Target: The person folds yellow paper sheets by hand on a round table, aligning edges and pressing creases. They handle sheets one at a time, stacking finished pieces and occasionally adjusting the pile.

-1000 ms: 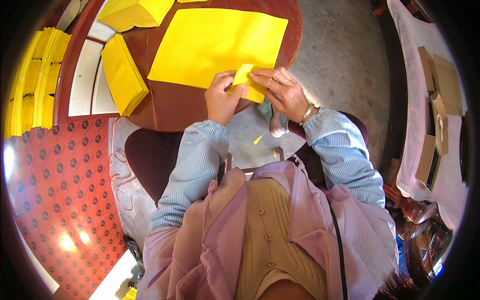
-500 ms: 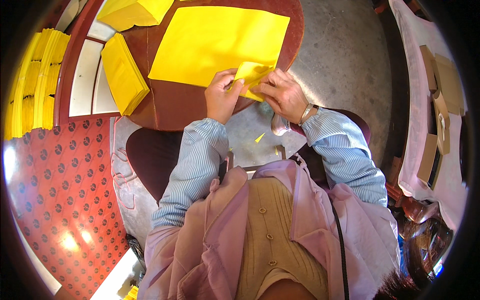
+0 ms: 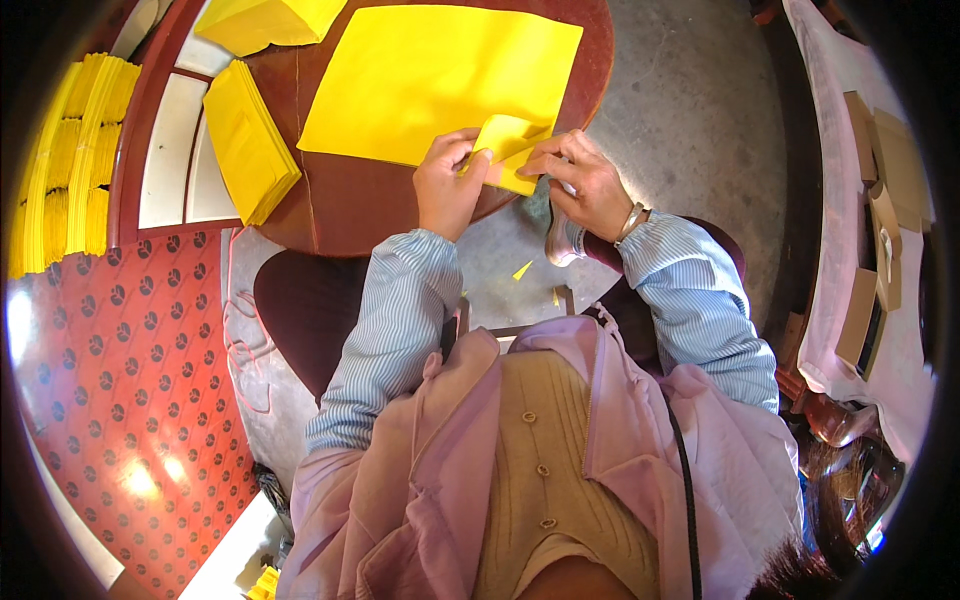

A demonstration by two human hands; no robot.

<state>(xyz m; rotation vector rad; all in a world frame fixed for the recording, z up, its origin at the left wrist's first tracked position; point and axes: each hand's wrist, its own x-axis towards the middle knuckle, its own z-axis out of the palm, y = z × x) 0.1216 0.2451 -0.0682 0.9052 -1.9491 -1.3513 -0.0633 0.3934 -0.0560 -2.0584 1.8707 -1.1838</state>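
A large yellow sheet of paper (image 3: 440, 80) lies flat on the round red-brown table (image 3: 345, 220). At its near right side a small folded piece of yellow paper (image 3: 513, 140) is raised over the table's edge. I cannot tell whether it is the sheet's own corner or a separate piece. My left hand (image 3: 452, 180) pinches the folded paper's left side, thumb on top. My right hand (image 3: 585, 180) has its fingers closed at the right side of the fold, gripping the paper there.
A stack of folded yellow paper (image 3: 248, 145) lies at the table's left, with another yellow stack (image 3: 270, 22) behind it. Further left stand tall yellow bundles (image 3: 75, 165). Open cardboard boxes (image 3: 885, 240) rest on a pink-white cloth at the right. Yellow scraps (image 3: 522, 270) lie on the floor.
My right hand has shifted slightly to the right along the fold, its fingers covering less of the paper. My left hand keeps its pinch at nearly the same place.
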